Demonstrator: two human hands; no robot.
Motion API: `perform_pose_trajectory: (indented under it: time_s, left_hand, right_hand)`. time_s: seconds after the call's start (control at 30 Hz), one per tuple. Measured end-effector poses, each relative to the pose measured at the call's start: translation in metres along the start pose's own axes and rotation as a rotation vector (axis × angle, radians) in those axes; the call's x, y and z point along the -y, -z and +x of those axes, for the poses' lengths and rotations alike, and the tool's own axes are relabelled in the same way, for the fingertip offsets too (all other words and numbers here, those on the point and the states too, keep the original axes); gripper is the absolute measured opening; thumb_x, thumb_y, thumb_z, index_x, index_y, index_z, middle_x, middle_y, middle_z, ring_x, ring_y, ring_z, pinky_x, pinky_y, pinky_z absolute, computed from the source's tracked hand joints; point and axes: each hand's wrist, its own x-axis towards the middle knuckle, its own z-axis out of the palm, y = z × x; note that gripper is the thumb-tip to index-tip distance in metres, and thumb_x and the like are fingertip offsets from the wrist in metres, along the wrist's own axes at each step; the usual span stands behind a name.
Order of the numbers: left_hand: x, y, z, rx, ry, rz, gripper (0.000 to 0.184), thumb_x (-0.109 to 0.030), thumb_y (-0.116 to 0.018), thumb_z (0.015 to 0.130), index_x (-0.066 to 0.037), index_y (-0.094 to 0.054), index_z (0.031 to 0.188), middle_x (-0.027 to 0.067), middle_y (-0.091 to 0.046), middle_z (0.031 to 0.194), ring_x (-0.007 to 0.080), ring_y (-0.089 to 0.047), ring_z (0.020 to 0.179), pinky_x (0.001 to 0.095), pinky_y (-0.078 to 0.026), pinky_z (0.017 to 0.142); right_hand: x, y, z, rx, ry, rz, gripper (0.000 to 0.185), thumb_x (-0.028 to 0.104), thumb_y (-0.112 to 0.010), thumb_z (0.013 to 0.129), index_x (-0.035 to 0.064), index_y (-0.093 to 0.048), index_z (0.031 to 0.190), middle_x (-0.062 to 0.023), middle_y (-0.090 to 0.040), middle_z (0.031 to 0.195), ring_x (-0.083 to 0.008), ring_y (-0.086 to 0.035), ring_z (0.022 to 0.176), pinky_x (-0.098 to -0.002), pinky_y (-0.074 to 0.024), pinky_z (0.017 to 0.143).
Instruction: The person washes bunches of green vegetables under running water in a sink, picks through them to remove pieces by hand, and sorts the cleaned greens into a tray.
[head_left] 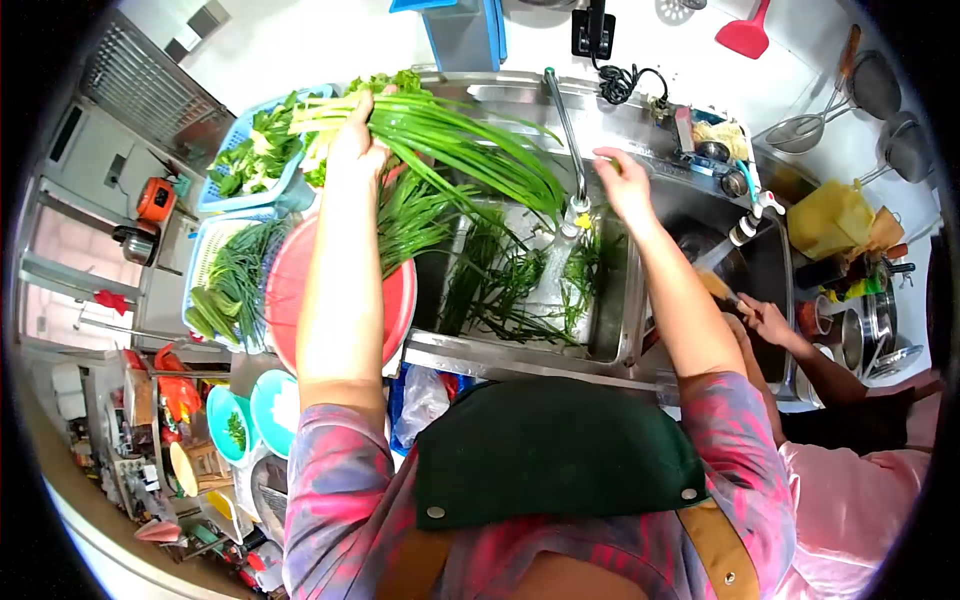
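Observation:
My left hand [362, 145] is closed around a bunch of spring onions [470, 140], lifted over the sink's left side with the long green leaves hanging to the right. My right hand [622, 185] holds nothing, its fingers apart, beside the tall tap [566, 130]. Water runs from that tap into the left sink basin [618, 335]. Loose long green stalks [490, 285] lie wet in this basin. More thin green leaves [415, 215] rest over a red basin [400, 320] below my left forearm.
Leafy greens fill a blue basket [210, 200] at the left, with another basket [205, 250] of greens nearer. On the right, a co-worker's hand [768, 320] grips a wooden handle in the right basin [775, 265] under a second tap [745, 228]. Strainers [870, 85] hang on the wall.

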Motion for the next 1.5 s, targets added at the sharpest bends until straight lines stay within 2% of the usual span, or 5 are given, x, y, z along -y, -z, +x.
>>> perform_pose_trajectory:
  time_s: [0.23,0.4,0.6,0.87,1.5]
  left_hand:
    - [-0.001,0.027,-0.017,-0.105,-0.121,-0.164,0.038,-0.028,-0.041,0.089,0.001,-0.045,0.113,0.0164,-0.05,0.112,0.0284,-0.048,0.104,0.0459,-0.038,0.091]
    - [-0.004,0.043,-0.026,-0.126,-0.118,-0.211,0.039,-0.029,-0.039,0.09,0.001,-0.046,0.114,0.0167,-0.048,0.116,0.031,-0.046,0.106,0.0486,-0.036,0.091]
    - [0.003,0.039,-0.035,-0.117,-0.157,-0.349,0.039,-0.028,-0.041,0.089,0.001,-0.045,0.114,0.0138,-0.05,0.114,0.0287,-0.045,0.108,0.0474,-0.033,0.094]
    - [0.05,0.009,-0.05,0.111,0.017,-0.3,0.037,-0.029,-0.038,0.09,-0.002,-0.041,0.114,0.0124,-0.047,0.117,0.0285,-0.044,0.109,0.046,-0.035,0.093]
    - [0.084,0.005,-0.059,0.233,-0.022,-0.126,0.024,-0.017,-0.057,0.081,-0.005,-0.048,0.099,0.0131,-0.055,0.096,0.0278,-0.052,0.096,0.0401,-0.043,0.086]
  right_hand:
    - [0.036,0.02,0.023,0.504,0.041,-0.572,0.032,0.019,-0.067,0.066,0.016,-0.056,0.096,-0.0118,-0.059,0.093,-0.0259,-0.056,0.085,-0.0335,-0.0436,0.076]
    - [-0.008,0.087,0.057,0.374,0.009,-0.669,0.032,0.014,-0.065,0.068,0.0236,-0.062,0.099,-0.0115,-0.058,0.101,-0.0235,-0.055,0.092,-0.0324,-0.0428,0.078]
    - [0.005,0.06,0.054,-0.339,0.144,-0.36,0.018,0.015,-0.06,0.072,0.0118,-0.062,0.09,-0.0109,-0.061,0.083,-0.0267,-0.059,0.077,-0.0336,-0.0459,0.069]
    - [0.118,-0.044,-0.022,0.041,0.751,-0.164,0.014,0.012,-0.061,0.067,0.0125,-0.061,0.081,-0.004,-0.056,0.08,-0.0241,-0.056,0.072,-0.0332,-0.046,0.063]
    - [0.132,-0.032,-0.032,0.407,0.381,-0.404,0.016,0.019,-0.056,0.073,0.0071,-0.057,0.085,-0.0134,-0.059,0.08,-0.0309,-0.056,0.079,-0.0384,-0.0441,0.069]
